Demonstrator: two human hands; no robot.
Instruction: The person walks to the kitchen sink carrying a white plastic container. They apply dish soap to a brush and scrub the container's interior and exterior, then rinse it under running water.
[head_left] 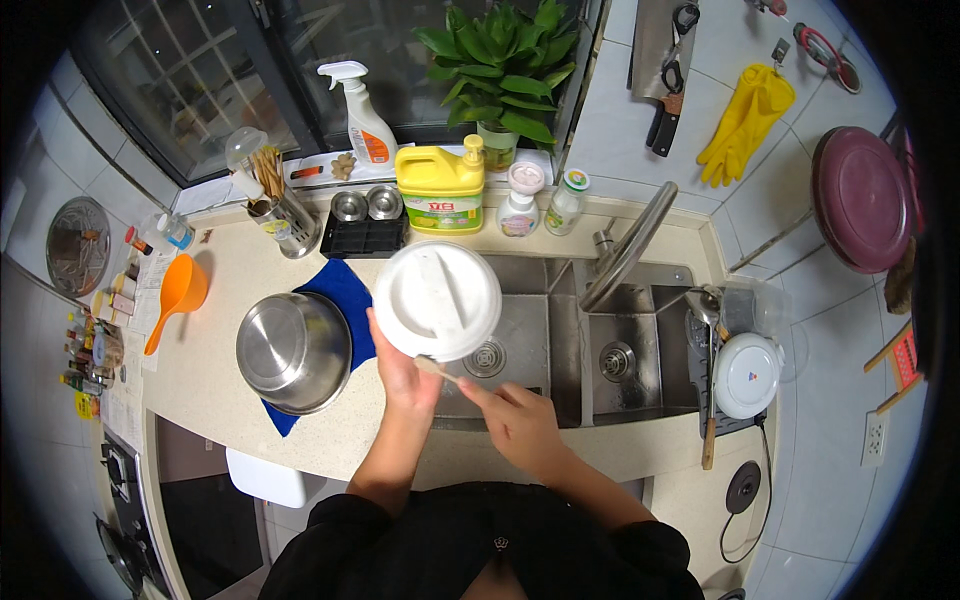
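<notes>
A white round lid (470,285) with a raised bar across its top is held up over the left part of the sink. My left hand (408,385) is closed on its lower left edge, with the thumb along the side and the other fingers hidden beneath. My right hand (522,425) pinches the thin pale handle of a small brush (447,374). Its dark head reaches the lid's near rim, close to my left fingers; whether it touches the rim I cannot tell. Below the lid lies the steel sink (540,345), partly covered by it.
An upturned steel pot (285,350) rests on a blue cloth (345,290) at left, near an orange ladle (182,287). Behind stand a yellow jug (440,190), a pump bottle (519,205) and a spray bottle (365,120). The faucet (630,250) leans over the sink; right is a white bowl (748,375).
</notes>
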